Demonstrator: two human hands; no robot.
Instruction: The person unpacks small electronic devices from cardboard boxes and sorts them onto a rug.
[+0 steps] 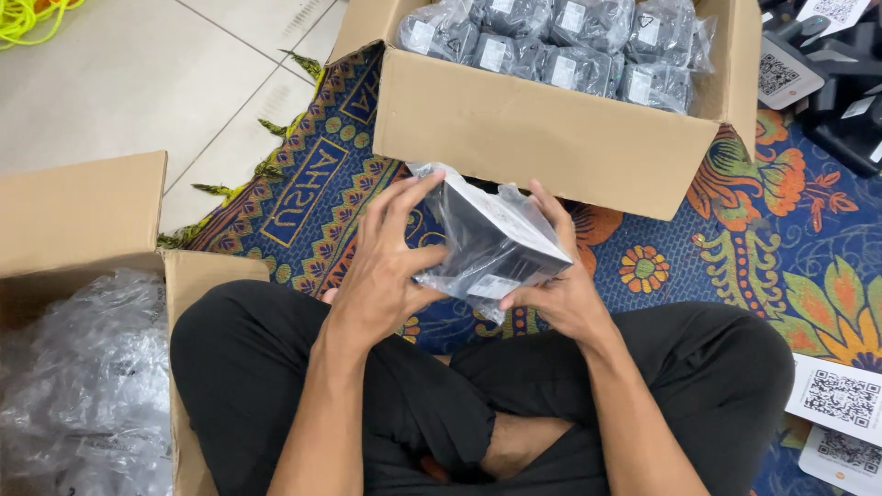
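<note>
Hands meet over the crossed legs in the head view, both wrapped around one dark boxed item in a clear plastic bag (491, 241). Left hand (390, 262) grips its near side, fingers spread up the bag's face; right hand (556, 280) cups the far side and bottom corner, thumb on the edge. The item sits tilted, just in front of the big cardboard box (551, 138), not touching it. That box is packed with more bagged dark items (560, 41). Left of it, by the knee, a second cardboard box (83, 220) holds crumpled clear plastic wrap (83, 386). Right of the big box, printed cards (841, 395) lie on the patterned rug (790, 248). My read: the unwrapping step is under way, and it calls for finding the bag's loose mouth and sliding the item free with a steady pinch.
</note>
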